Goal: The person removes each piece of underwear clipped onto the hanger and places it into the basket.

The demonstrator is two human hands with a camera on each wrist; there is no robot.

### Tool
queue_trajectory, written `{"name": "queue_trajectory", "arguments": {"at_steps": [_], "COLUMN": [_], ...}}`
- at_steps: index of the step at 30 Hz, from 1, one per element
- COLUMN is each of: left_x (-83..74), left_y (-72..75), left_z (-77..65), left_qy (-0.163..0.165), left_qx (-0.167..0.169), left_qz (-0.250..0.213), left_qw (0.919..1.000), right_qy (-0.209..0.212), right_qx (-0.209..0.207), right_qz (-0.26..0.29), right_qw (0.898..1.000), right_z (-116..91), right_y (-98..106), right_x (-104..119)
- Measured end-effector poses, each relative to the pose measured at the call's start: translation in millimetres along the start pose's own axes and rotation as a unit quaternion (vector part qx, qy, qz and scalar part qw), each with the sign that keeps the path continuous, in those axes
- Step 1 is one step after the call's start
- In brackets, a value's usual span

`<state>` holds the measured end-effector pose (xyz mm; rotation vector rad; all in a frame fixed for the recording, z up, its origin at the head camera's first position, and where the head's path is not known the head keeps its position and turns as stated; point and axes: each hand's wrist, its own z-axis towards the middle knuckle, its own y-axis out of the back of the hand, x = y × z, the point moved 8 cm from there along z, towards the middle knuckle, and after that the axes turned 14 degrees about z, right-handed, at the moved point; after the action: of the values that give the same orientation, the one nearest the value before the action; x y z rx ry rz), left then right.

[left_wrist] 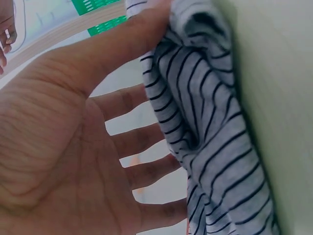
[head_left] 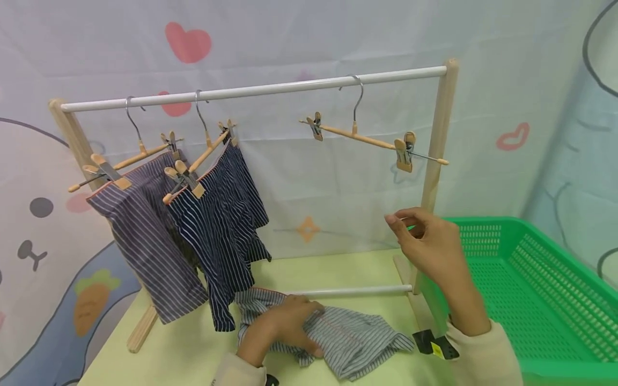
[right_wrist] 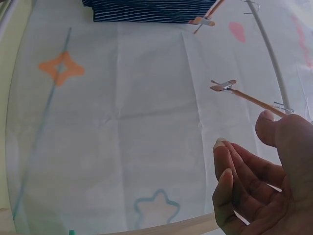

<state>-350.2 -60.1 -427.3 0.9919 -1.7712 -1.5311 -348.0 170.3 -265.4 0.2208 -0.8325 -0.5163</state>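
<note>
Nearest: left hand (head_left: pixel 285 329) low on the pale green tabletop (head_left: pixel 193 348), grip taken on a light grey striped garment (head_left: pixel 357 343), thumb and fingers pinching a fold of the cloth, garment lying crumpled just in front of the rack's lower rail (head_left: pixel 347 292). Beside it, to the right: small black tag with yellow label (head_left: pixel 434 346) flat on the tabletop. Above and further right: right hand (head_left: pixel 427 244) raised in the air, grip loose and holding nothing, fingers lightly curved, thumb apart. At far right: green plastic basket (head_left: pixel 545 300), perforated walls, set beside the rack's right post. Behind: wooden drying rack with white top bar (head_left: pixel 251 91). Hung on the bar, right part: bare wooden clip hanger (head_left: pixel 367 140), tilted, above the right hand. Left part: two clip hangers carrying a grey-blue striped garment (head_left: pixel 145 241) and a dark navy striped garment (head_left: pixel 222 225), side by side. Furthest: printed fabric backdrop (head_left: pixel 309 32) with hearts.
</note>
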Motion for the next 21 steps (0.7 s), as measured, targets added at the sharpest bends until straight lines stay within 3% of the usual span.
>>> {"name": "queue_trajectory", "arguments": {"at_steps": [9, 21], "left_x": [0.0, -4.7], "left_y": [-0.3, 4.5], "left_z": [-0.1, 2.9], "left_qy": [0.008, -0.040], "left_qx": [0.000, -0.015], "left_qz": [0.020, -0.002], "left_qw": [0.9998, 0.9991], "right_qy": [-0.005, 0.032], "right_qx": [0.037, 0.067], "right_qz": [-0.005, 0.020], "right_qw": [0.999, 0.997], "right_z": [0, -5], "right_y": [-12, -34], "right_x": [4, 13]}}
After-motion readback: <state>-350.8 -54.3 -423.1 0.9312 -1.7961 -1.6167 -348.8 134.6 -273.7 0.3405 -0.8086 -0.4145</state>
